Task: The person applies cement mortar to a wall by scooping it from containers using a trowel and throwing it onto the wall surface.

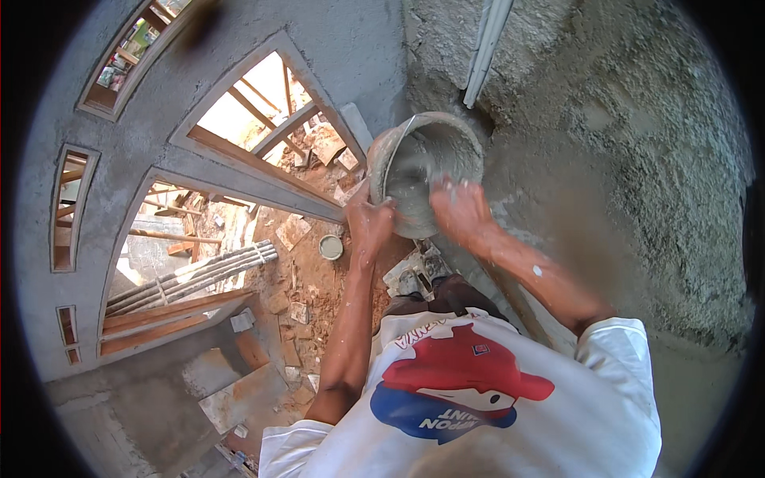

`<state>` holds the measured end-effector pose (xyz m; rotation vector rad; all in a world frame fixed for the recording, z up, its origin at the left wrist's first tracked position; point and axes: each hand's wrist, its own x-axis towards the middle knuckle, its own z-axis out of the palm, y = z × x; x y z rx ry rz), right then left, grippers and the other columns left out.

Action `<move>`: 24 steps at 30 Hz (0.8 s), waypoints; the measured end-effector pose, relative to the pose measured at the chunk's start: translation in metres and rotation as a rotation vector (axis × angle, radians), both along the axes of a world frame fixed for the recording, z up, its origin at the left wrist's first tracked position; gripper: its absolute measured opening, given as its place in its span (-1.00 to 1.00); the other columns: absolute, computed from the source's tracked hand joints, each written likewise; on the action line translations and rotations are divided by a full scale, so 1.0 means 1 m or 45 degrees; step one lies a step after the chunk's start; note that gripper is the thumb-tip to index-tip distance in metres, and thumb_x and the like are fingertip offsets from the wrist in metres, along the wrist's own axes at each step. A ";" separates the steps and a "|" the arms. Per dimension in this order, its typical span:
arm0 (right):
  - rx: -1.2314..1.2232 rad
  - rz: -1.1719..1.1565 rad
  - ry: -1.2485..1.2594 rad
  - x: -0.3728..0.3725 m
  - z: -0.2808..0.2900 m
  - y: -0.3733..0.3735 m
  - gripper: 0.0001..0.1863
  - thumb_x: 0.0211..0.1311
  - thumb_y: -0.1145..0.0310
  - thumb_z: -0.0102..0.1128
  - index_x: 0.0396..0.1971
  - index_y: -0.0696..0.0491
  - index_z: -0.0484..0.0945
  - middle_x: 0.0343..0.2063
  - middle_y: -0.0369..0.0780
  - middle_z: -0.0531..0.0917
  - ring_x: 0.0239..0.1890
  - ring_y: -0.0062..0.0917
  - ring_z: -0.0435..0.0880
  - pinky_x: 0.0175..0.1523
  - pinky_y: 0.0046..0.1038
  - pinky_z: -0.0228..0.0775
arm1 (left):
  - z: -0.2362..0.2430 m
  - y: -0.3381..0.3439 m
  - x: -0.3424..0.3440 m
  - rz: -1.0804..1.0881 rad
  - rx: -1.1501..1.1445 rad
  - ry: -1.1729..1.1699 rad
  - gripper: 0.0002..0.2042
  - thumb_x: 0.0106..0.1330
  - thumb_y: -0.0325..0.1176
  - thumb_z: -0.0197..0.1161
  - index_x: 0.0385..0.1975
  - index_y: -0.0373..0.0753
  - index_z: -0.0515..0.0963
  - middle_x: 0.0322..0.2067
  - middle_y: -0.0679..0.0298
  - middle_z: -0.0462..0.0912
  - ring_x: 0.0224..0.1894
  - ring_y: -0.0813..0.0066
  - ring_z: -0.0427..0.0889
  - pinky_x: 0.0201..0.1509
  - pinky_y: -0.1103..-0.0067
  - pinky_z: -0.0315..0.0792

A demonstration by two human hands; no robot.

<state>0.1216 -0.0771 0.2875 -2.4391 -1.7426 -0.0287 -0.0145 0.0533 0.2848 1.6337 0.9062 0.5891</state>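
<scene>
A bucket (466, 131) smeared with grey mortar is tilted in front of me, its mouth turned toward me. Wet mortar (422, 191) lies inside, and a thin wire handle crosses the opening. At the bucket's left side, my left hand (370, 223) is closed on the rim. Over the right part of the mouth, my right hand (460, 205) is closed, with its fingers blurred by motion. A pale grey smear beside those fingers could be a tool or mortar; I cannot make out which. Grey splashes mark both hands and forearms.
Rough plastered wall (637, 151) rises on the right, with white pipes (488, 52) at the top. To the left, a grey wall holds wooden frames (263, 167). A small round container (331, 247) stands on rubble-strewn ground, near bundled poles (191, 279).
</scene>
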 end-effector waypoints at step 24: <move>-0.016 -0.209 0.205 0.073 0.049 0.008 -0.67 0.11 0.21 0.34 -0.29 0.19 0.67 -0.22 0.07 0.70 -0.11 -0.15 0.74 -0.14 -0.17 0.60 | -0.004 -0.021 0.015 0.160 0.341 -0.365 -0.66 0.19 -0.59 0.26 0.01 -0.42 0.59 -0.41 0.39 0.57 -0.38 0.69 0.42 -0.32 0.64 0.34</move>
